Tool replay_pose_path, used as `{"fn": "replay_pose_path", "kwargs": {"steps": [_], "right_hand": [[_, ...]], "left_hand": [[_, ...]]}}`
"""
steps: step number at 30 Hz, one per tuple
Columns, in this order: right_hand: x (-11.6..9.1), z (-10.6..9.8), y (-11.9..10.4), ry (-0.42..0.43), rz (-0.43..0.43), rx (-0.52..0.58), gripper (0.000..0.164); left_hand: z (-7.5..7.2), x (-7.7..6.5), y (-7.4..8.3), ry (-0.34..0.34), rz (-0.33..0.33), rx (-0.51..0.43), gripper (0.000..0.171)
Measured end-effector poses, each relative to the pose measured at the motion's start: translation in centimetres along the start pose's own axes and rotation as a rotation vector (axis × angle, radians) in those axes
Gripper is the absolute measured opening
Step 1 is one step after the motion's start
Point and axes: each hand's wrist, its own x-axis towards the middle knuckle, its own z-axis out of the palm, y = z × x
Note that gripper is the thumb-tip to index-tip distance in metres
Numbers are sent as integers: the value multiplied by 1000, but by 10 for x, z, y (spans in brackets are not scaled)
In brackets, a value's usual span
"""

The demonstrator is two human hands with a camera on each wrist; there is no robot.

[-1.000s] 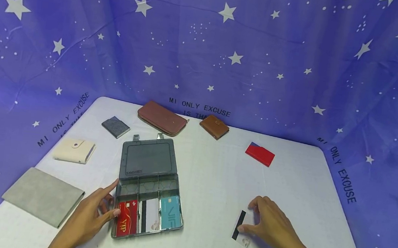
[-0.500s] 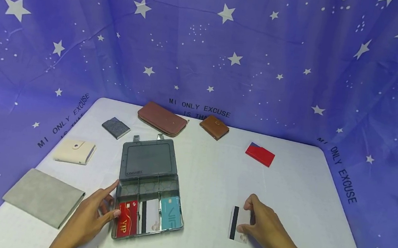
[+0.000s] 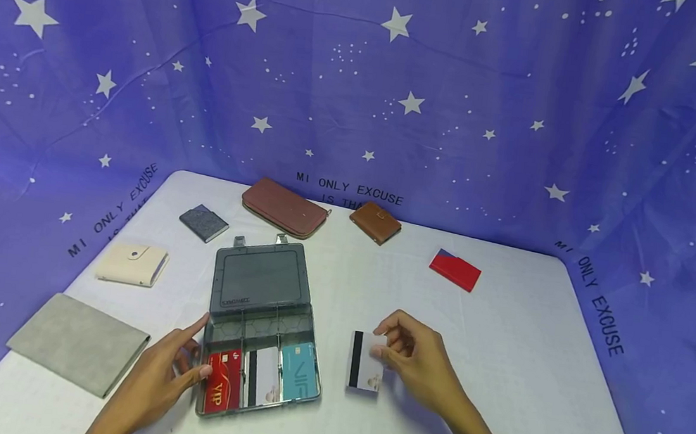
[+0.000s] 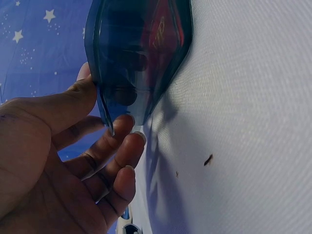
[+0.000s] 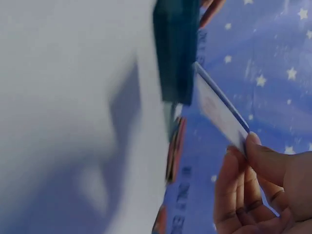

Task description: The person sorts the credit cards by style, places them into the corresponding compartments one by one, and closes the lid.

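Observation:
An open, see-through grey plastic card box lies left of centre in the head view, its lid tipped back. Across its front compartments are a red VIP card, a white card with a black stripe and a teal card. My left hand holds the box's left side, thumb over the rim; the left wrist view shows its fingers curled by the wall. Right of the box, my right hand pinches a white magnetic-stripe card above the table. Its edge looks thick in the right wrist view.
Along the table's back lie a grey card holder, a maroon zip wallet, a brown wallet and a red card holder. A cream wallet and a large grey wallet lie at left.
My right hand has lifted the white magnetic-stripe card off the table and carried it left towards the box, turning it more upright. My left hand has stayed on the box's left side.

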Motion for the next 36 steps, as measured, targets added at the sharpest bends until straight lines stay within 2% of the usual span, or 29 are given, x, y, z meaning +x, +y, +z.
{"fn": "replay_pose_path", "kwargs": {"steps": [5,8,14,19,21,24,29,31,33,36], "right_hand": [[17,24,-23,-49,33,155,22],[26,41,-34,-79,34,207,21],[40,74,-47,-148,-6,243,21],[45,95,-51,-175,-26,239,19],[46,102,-51,-177,-48,200,18],[45,113,-51,-185,-114,73,16],[41,130,-49,-171,-280,-354,16],[40,132,-49,-162,-315,-481,17],[44,131,-48,-157,-309,-513,19],[59,123,-42,-122,-229,-386,21]], "left_hand": [[0,1,-1,3,4,0,82],[0,2,0,-2,-6,-5,82],[1,3,1,-29,-50,-12,83],[2,3,0,-14,-19,-16,83],[2,3,0,-4,-6,-13,83],[1,3,1,-1,-2,-8,83],[0,0,1,4,-9,-7,82],[1,0,0,13,1,-11,82],[1,-1,0,19,13,-19,82],[2,-1,-1,22,19,-33,82]]}}
